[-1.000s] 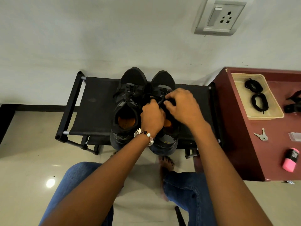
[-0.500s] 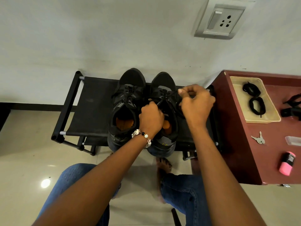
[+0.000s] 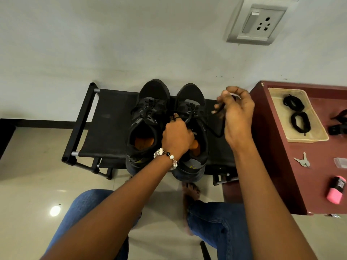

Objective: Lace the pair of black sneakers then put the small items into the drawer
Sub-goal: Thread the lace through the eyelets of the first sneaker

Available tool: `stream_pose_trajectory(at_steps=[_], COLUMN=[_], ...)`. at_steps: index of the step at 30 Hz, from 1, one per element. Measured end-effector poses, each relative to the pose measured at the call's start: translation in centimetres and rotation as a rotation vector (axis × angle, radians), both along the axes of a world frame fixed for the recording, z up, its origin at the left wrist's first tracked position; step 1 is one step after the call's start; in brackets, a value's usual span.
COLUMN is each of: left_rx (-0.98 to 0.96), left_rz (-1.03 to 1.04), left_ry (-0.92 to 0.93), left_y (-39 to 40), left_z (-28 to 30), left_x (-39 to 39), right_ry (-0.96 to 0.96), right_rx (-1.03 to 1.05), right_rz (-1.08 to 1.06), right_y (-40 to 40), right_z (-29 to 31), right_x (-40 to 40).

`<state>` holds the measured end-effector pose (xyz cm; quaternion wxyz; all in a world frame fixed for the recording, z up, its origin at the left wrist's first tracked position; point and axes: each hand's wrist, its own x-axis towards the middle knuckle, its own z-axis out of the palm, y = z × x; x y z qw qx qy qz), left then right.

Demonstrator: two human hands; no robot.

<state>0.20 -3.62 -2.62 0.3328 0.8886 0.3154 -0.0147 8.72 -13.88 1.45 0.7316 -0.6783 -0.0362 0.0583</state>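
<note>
Right hand pinches the lace out to the right of the right sneaker; left hand grips that shoe's lacing, bracing it on the rack. Best pull steady, keeping the shoe pinned so the lace snugs evenly.

The person is wearing blue denim jeans and going barefoot, arms bare to past the elbow. A beaded bracelet of white, black and silvery beads is circling the left wrist.
</note>
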Motion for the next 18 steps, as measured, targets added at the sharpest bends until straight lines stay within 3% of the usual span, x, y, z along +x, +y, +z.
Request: stream_pose_trajectory(at_steps=[3,5,7,14,18], left_rx=[-0.091,-0.111,-0.088,0.067,0.073], left_rz=[-0.022,-0.045,-0.093,-0.094,-0.091], left_ry=[0.052,0.094,0.14,0.141,0.146], left_y=[0.1,0.2,0.4,-0.2,-0.5], left_z=[0.7,1.1,1.5,1.7,2.0], left_x=[0.2,0.2,0.0,-0.7,-0.9], right_ry=[-0.381,-0.415,-0.379,-0.463,-0.281], right_rx=[-0.716,-0.995,-1.148,-1.178,-0.933], right_rz=[0.242,0.51,0.603,0.356,0.255], right_y=[-0.3,0.2,0.7,1.5,1.2], right_z=[-0.2,-0.1,-0.3,-0.9,-1.5], right_x=[0.4,0.0,-0.6,-1.8,-1.3])
